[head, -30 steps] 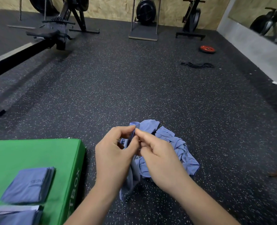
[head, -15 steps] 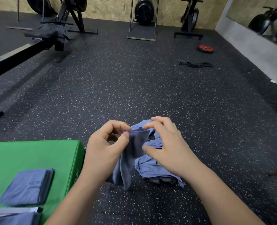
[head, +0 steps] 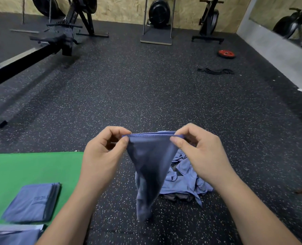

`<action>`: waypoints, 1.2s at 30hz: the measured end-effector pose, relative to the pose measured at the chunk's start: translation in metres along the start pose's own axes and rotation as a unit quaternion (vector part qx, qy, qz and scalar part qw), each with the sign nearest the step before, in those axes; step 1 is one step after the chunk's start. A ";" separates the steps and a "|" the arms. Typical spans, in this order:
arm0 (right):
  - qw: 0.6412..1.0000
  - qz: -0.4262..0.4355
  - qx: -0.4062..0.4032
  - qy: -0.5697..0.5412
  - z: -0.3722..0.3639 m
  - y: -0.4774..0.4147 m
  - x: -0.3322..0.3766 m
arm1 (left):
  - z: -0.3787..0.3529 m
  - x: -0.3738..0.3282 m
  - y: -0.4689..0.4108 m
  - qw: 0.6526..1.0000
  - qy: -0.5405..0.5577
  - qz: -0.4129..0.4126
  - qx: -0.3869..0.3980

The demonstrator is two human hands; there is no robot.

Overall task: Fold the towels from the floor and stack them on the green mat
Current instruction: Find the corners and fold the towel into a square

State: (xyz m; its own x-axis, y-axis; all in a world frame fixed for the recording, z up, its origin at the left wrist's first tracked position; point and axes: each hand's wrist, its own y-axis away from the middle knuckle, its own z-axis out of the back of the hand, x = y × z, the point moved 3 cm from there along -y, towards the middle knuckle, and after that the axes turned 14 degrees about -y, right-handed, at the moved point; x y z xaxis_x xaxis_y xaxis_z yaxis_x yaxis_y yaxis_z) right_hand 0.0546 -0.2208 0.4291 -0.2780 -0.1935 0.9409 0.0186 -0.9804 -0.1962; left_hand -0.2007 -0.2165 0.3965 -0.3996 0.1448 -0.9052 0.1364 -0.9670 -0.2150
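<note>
A blue towel (head: 149,167) hangs in the air above the floor, its top edge stretched between my hands. My left hand (head: 104,152) pinches the left end of that edge and my right hand (head: 199,152) pinches the right end. Below and behind it a crumpled pile of blue towels (head: 183,181) lies on the black speckled floor. The green mat (head: 31,167) lies at the lower left. On it sits a folded blue towel stack (head: 31,202), with another folded towel (head: 14,237) at the bottom edge.
A rowing machine rail (head: 23,57) runs across the left of the floor. Exercise machines (head: 158,18) stand along the far wall. A red weight plate (head: 226,53) and a black band (head: 215,71) lie at the far right, near a grey ledge (head: 277,55).
My hands have lifted one towel off the pile and moved apart, pulling its top edge straight so that it hangs down between them.
</note>
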 end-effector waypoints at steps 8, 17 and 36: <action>0.999 -0.008 -0.027 -0.041 0.003 0.000 -0.002 | 0.004 0.003 -0.002 0.999 -0.004 0.016 -0.031; 0.997 0.014 -0.021 -0.079 0.006 0.000 0.001 | 0.002 0.002 -0.001 0.999 0.021 0.014 -0.028; 0.977 0.006 0.193 0.090 -0.048 0.008 -0.007 | -0.020 -0.012 0.014 0.983 -0.054 -0.083 0.158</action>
State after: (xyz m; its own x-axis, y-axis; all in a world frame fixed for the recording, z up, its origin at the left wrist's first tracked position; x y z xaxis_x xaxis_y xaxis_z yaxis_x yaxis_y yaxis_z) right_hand 0.0107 -0.2259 0.4076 -0.4385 -0.2292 0.8690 0.3748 -0.9255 -0.0550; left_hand -0.1758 -0.2271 0.3967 -0.4885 0.2988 -0.8198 -0.2190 -0.9515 -0.2163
